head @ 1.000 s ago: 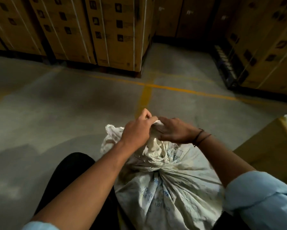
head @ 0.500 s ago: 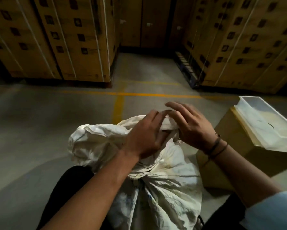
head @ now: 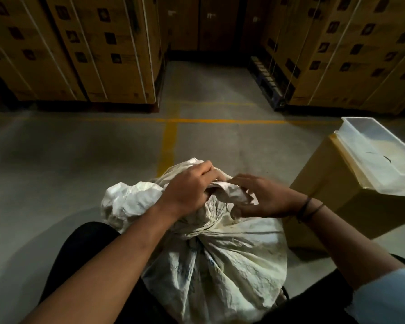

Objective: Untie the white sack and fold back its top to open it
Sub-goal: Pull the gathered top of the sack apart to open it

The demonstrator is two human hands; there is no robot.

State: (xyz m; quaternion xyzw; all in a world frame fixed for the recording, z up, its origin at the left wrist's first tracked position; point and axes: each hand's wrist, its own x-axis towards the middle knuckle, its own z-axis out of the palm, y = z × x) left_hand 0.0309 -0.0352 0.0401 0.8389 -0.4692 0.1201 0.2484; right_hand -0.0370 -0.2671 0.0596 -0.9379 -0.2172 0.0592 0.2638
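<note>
Centrally, one white sack [head: 215,260], crumpled and faintly printed, stands on the concrete floor [head: 56,164] between the person's dark-trousered knees, its neck cinched into a gathered knot below both hands and its loose top flopping left. Left hand [head: 187,190] is closed over the bunched top fabric from above; right hand [head: 264,197], with dark bands at the wrist, lies just beside it, fingers curled and pinching a twisted strip of that same fabric. To the sack's right, close by: a cardboard box [head: 332,197] carrying a clear plastic tray [head: 351,146]; strapped cartons [head: 91,47] line the far aisle.
</note>
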